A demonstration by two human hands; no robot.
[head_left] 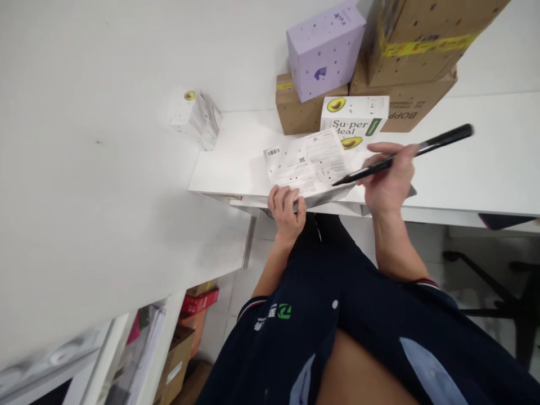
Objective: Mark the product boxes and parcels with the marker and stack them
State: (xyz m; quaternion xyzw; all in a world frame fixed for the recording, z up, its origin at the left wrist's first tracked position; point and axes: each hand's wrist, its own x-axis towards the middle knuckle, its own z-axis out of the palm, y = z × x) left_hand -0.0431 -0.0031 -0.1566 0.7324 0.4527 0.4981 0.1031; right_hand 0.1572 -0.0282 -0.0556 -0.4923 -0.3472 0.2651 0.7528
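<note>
A long black marker pen point(442, 139) is held in my right hand point(390, 183), its thin tip slanting down to the left over a white printed box point(310, 160). The tip is at or just above the box's upper face; I cannot tell whether it touches. That face carries a barcode, a QR code, text panels and small dark dots. My left hand point(289, 216) grips the box's near left edge, fingers curled onto its top. Behind it stands a white Su-per Meal box point(356, 118) with avocado pictures.
A dotted lilac box point(327, 53) rests on a small brown carton point(297, 109). Larger brown cartons point(422, 62) are stacked at the back right. On the left is another white avocado box point(198, 119). The white desk point(476, 163) has its edge near my body; a chair base point(502, 306) shows lower right.
</note>
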